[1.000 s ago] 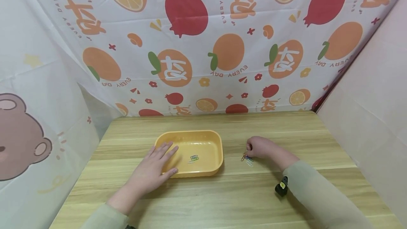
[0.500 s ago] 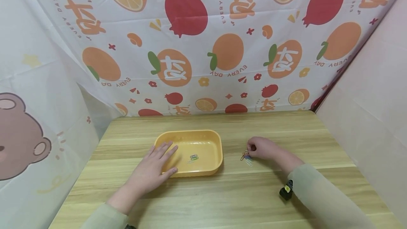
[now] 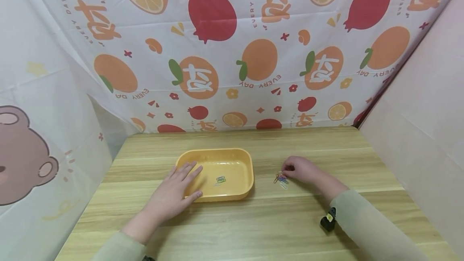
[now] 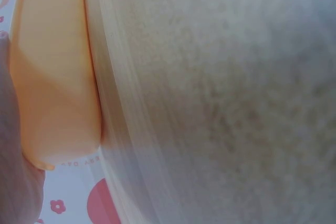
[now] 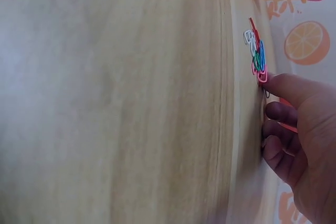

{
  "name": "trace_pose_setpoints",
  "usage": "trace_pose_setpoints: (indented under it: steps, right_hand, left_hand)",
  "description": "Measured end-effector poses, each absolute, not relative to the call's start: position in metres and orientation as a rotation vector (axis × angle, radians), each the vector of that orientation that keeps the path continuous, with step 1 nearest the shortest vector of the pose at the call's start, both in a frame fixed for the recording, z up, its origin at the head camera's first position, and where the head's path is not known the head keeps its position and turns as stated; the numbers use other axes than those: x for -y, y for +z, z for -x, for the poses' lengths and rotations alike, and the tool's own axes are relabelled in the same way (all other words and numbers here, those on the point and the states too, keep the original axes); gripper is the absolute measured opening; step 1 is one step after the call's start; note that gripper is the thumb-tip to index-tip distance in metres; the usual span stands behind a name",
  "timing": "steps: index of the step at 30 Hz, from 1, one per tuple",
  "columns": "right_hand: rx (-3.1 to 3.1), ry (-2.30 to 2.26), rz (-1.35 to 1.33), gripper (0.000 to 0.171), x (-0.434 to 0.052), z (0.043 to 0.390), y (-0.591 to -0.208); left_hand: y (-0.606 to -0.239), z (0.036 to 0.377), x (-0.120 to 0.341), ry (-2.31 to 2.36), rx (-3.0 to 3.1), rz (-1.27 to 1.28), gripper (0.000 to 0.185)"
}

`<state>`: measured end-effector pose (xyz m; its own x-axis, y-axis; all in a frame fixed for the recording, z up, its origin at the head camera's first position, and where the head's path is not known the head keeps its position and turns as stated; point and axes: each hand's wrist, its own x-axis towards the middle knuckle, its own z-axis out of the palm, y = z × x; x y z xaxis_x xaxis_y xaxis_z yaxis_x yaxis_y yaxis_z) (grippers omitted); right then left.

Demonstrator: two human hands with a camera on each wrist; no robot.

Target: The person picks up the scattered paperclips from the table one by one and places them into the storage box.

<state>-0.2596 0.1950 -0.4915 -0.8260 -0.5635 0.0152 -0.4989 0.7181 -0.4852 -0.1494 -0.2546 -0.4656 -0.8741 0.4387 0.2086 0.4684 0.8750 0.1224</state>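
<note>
Here the right hand, fingers curled, touches the small pile of paper clips on the tabletop right of the yellow tray, which the flat, open left hand steadies, so the picking step seems underway, needing a fine pinch on one clip.

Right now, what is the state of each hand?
Left hand: open, resting flat on the yellow tray.
Right hand: fingers curled, touching the paper clips; grasp unclear.

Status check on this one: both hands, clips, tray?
Left hand flat on yellow tray rim. Right hand fingertips at paper clip pile on table. Few clips in tray. Nothing between pile and tray.
</note>
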Motion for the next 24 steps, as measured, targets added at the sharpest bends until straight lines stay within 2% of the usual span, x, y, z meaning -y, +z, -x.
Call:
trace_pose_setpoints:
  steps: [12,24]
  right_hand:
    - [-2.797,-0.787,0.784,0.006,-0.1953,0.2580,-0.4899]
    - [-2.825,-0.728,0.887,0.008,-0.1967,0.2601,-0.4924]
  left_hand:
    - [-0.4663,0.1489,0.2550,-0.241,2.850,0.706,0.076]
    - [-0.4667,0.1486,0.2542,-0.244,2.849,0.709,0.076]
